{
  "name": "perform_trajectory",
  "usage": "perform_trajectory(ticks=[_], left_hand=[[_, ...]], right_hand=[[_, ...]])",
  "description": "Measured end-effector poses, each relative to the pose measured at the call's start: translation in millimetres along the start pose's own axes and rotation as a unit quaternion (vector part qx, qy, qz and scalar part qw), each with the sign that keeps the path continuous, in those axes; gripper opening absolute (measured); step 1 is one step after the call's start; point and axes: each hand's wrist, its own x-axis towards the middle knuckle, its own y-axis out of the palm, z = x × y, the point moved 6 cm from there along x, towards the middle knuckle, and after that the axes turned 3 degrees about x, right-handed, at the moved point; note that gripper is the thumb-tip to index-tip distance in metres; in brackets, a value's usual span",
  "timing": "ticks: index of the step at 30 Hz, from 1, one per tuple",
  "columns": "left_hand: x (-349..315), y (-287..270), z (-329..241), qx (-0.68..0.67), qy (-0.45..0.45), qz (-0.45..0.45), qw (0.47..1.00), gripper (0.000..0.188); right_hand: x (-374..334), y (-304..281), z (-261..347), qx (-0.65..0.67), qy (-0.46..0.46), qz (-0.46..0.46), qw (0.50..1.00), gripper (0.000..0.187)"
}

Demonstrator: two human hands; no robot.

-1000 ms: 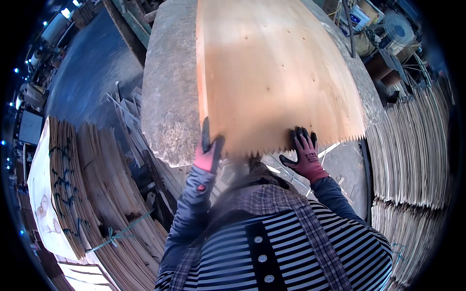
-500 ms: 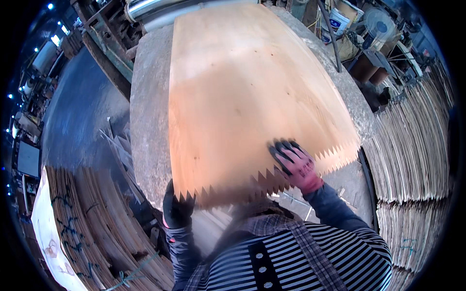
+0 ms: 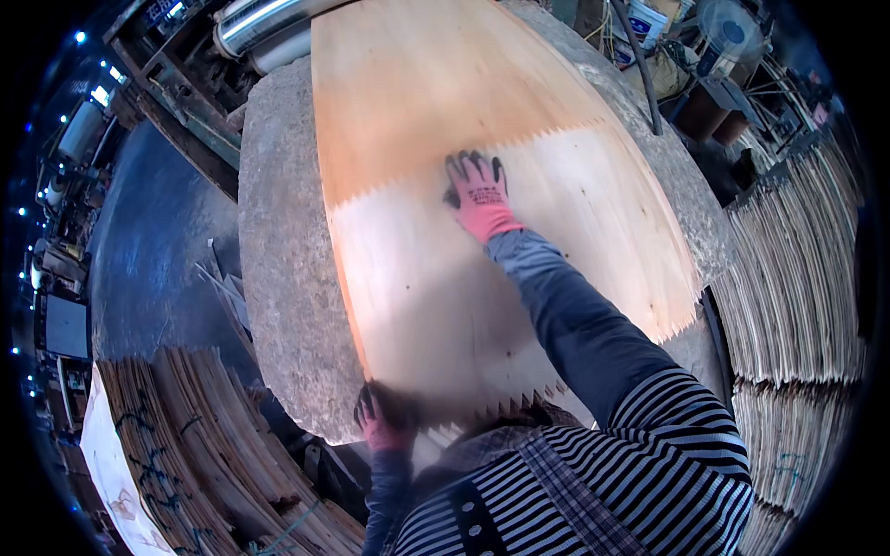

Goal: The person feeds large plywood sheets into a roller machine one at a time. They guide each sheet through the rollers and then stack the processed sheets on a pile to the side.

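Observation:
A pale wood veneer sheet (image 3: 528,306) with saw-toothed ends lies in front of me. At a toothed line it meets a more orange veneer sheet (image 3: 417,102), which reaches to the rollers; I cannot tell which overlaps the other. My right hand (image 3: 482,196), in a pink glove with dark fingertips, lies with fingers spread near that line, holding nothing. At the pale sheet's near left corner, my left hand (image 3: 385,424) is closed around the edge, its inner side partly smeared by motion. An orange strip shows along the pale sheet's left edge.
A worn grey table (image 3: 287,241) carries the sheets. Metal rollers (image 3: 269,32) stand at its far left end. Veneer stacks rise at the left (image 3: 213,435) and the right (image 3: 788,287). A fan (image 3: 728,35) and a white bucket (image 3: 646,26) are at the far right.
My right hand has moved from the near toothed edge forward and left. My left hand is slightly lower and further right. The pale sheet now shows where the orange surface was.

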Motion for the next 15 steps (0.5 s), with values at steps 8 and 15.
perform_trajectory(ticks=[8,15], left_hand=[[17,19,29,-0.052,0.028,-0.032,0.998,0.056],[19,54,58,-0.271,0.024,-0.021,0.962,0.039]], right_hand=[[-164,-72,10,0.066,0.010,0.153,0.986,0.063],[-289,-125,-13,-0.003,0.094,0.171,0.981,0.066]])
